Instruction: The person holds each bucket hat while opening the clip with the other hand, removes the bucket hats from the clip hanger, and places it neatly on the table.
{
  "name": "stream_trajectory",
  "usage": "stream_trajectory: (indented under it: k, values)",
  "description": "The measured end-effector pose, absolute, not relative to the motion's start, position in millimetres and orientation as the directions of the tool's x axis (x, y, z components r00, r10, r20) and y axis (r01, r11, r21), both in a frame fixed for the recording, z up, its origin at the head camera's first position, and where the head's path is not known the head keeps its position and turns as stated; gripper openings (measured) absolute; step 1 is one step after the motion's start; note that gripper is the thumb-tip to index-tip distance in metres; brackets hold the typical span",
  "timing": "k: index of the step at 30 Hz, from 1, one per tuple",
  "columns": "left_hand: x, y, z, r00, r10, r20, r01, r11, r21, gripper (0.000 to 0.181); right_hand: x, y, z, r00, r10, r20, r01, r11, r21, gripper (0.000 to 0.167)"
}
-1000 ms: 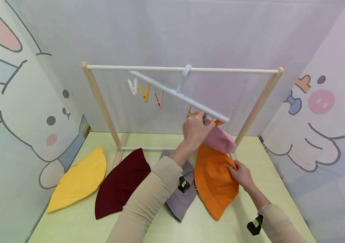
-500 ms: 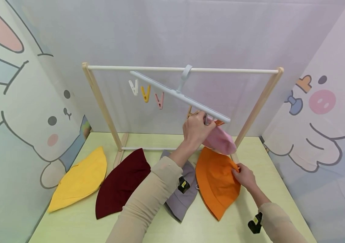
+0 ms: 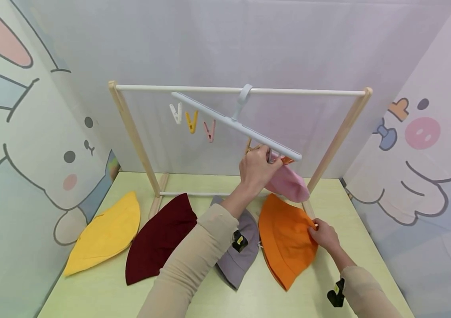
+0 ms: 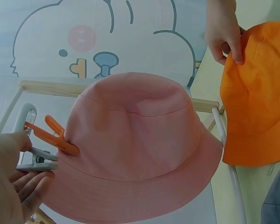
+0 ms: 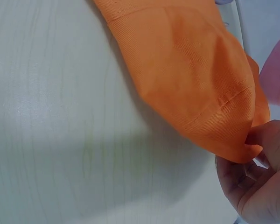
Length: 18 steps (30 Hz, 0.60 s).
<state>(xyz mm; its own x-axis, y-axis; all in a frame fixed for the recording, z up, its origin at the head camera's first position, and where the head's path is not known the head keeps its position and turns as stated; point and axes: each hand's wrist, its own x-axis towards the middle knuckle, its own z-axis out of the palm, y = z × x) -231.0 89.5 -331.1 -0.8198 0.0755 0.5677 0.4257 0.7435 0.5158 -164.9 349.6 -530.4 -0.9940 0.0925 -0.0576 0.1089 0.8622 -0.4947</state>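
Note:
My left hand (image 3: 258,170) is raised under the hanger (image 3: 249,132) and pinches a grey clothespin (image 4: 39,159) between thumb and fingers. Beside it, an orange clothespin (image 4: 53,136) grips the edge of a pink bucket hat (image 4: 130,135), which hangs from the hanger's lower right end. My right hand (image 3: 325,236) pinches the crown of an orange bucket hat (image 3: 289,240) between thumb and fingers. In the right wrist view, the hat's fabric (image 5: 191,70) bunches at the fingertips. Most of this hat lies low over the table, partly beside the grey hat (image 3: 237,260).
Further left on the table (image 3: 102,300) lie a dark red hat (image 3: 159,240) and a yellow hat (image 3: 104,236). White (image 3: 175,113), yellow (image 3: 191,122) and pink clothespins (image 3: 209,131) hang from the tilted hanger. A wooden rack's white rod (image 3: 150,88) carries the hanger.
My right hand has shifted a little right and toward me, drawing the orange hat with it. The left hand stays at the grey clothespin.

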Motion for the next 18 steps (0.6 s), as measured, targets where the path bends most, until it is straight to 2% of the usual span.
stream_trajectory:
  k: [11,18]
  values:
    - [-231,89,-330,-0.818,0.080,0.569,0.433,0.737,0.519,0.021,-161,363,-543,-0.998,0.052,-0.046,0.069,0.844,-0.532,0.032]
    - [-231,90,-329,-0.818,0.073,0.570,0.425,0.744,0.515,0.018,-158,359,-539,-0.989,0.100,-0.107,0.139,0.864,-0.485,0.027]
